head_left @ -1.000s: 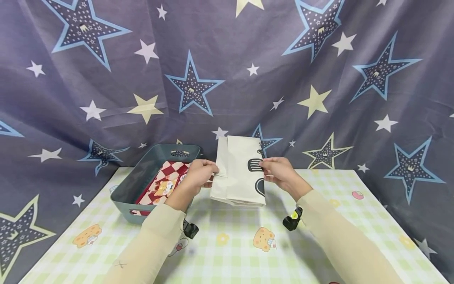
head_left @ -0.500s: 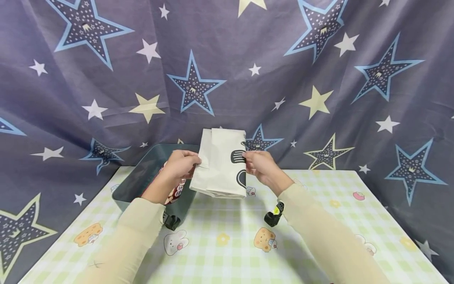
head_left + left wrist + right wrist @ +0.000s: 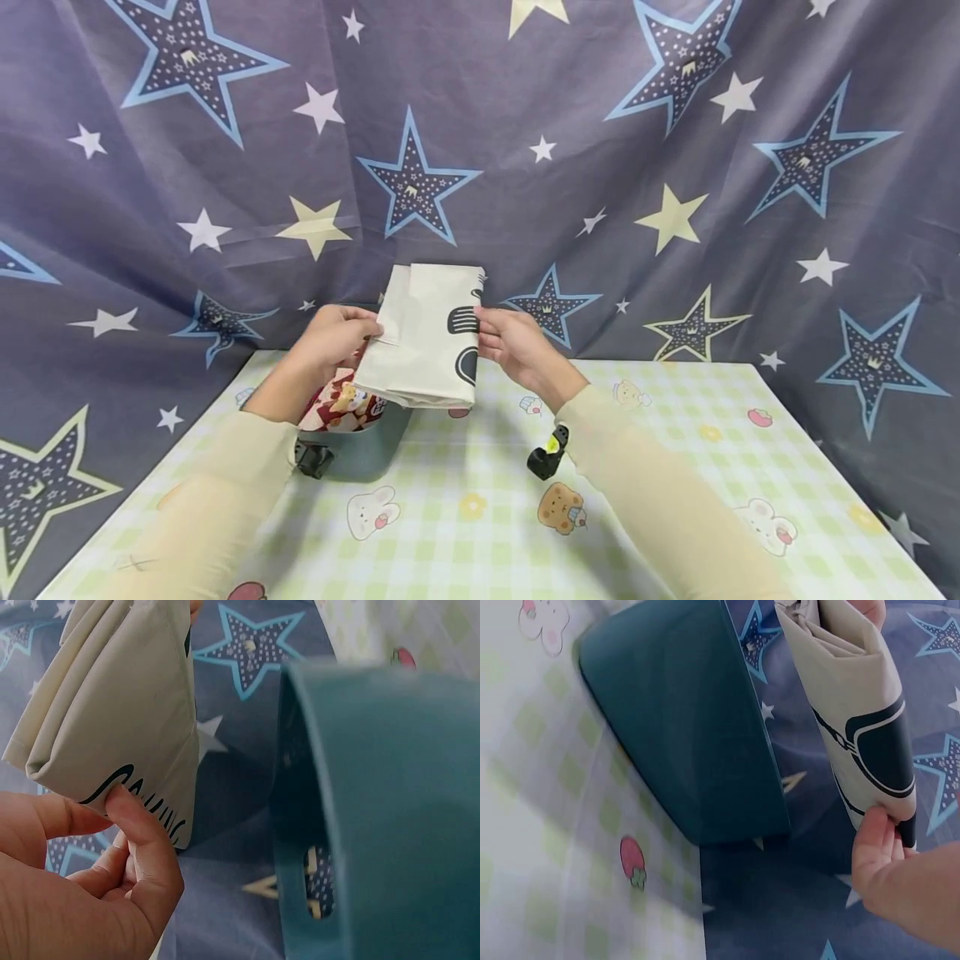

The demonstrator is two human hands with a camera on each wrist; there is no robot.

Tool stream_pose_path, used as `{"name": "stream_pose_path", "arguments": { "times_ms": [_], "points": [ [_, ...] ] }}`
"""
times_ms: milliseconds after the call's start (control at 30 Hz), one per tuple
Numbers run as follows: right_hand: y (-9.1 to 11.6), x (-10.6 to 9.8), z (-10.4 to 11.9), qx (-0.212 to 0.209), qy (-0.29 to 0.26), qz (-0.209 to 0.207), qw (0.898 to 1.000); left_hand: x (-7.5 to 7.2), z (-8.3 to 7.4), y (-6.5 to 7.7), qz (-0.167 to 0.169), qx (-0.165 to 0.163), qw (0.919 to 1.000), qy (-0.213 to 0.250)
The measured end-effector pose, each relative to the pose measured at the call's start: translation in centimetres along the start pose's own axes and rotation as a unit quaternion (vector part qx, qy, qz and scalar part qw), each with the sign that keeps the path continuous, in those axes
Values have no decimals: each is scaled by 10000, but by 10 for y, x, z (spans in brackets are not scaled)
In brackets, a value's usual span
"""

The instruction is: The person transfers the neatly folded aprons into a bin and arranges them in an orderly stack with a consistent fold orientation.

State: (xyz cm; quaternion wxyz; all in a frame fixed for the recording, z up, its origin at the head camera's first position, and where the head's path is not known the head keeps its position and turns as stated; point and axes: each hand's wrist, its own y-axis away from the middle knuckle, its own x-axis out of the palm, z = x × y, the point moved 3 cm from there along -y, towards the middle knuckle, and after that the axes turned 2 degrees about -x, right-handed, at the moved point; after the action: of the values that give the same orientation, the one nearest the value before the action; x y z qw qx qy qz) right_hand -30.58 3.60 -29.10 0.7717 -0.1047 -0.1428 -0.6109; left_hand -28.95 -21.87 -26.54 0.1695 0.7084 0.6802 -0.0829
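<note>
A folded cream cloth [image 3: 420, 350] with black kitchen-utensil prints hangs in the air between both hands. My left hand [image 3: 330, 342] pinches its left edge between thumb and fingers; black lettering shows beside that thumb on the cloth [image 3: 127, 697] in the left wrist view. At the opposite edge, by a printed spatula, my right hand [image 3: 521, 346] pinches the cloth with thumb on top. Below and left stands a teal plastic basket [image 3: 367, 454], partly covered by the cloth and left arm. A red-and-cream checked cloth [image 3: 341, 412] with a cartoon animal lies inside it.
The table [image 3: 645, 500] wears a green-and-white checked cover with cartoon prints. Behind it hangs a dark curtain [image 3: 480, 75] with stars. An oval handle hole [image 3: 319, 881] pierces the basket's end wall in the left wrist view.
Both hands have carried the folded cream cloth leftward and slightly up, from beside the basket to partly over its right side. The basket stays in place.
</note>
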Motion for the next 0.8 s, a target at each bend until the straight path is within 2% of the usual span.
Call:
{"name": "stream_pose_path", "arguments": {
  "times_ms": [333,567,800],
  "points": [
    [0,30,-10,-125,-690,370,9969,-36,4,8,-279,66,9983,-504],
    [-1,45,-23,-85,-1149,840,9898,-57,16,8,-432,-23,9970,-639],
    [-3,61,-35,-50,-1433,1344,9805,-77,27,2,-582,-119,9952,-778]
  ]
}}
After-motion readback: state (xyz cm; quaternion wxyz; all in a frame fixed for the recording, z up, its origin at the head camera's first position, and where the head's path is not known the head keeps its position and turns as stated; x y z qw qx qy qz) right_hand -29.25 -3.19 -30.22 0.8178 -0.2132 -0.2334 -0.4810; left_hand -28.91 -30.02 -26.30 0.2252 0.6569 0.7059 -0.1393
